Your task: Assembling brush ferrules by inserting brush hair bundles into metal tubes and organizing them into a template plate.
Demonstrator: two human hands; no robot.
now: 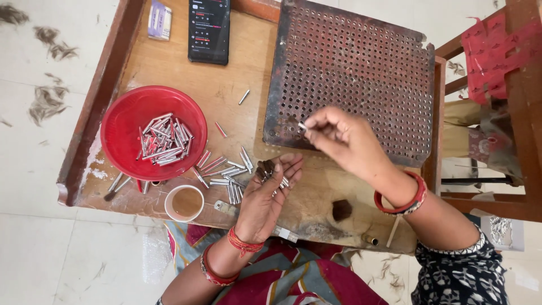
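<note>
Now, looking down from my head, my right hand is raised over the lower left part of the perforated metal plate, its thumb and forefinger pinched together on one small silvery tube, whose tip pokes out toward the holes. My left hand lies palm up on the wooden surface just below that plate, fingers loosely curled and apart, cradling a little heap of the same tubes (some look dark, some shiny). The two hands are near each other but not touching.

To the left of my left hand, loose tubes are scattered on the surface, running up to the rim of a red bowl, which holds a pile of more tubes. A single stray tube lies between the bowl and the plate. Just below the bowl stands a small cup with a brownish drink in it. At the far edge of the surface rests a dark phone with its screen lit, and beside it, to the left, a small pale box. Red bangles circle my right wrist, and red threads and bangles sit on my left one. Beyond the plate, on the right, stands a red wooden chair.
</note>
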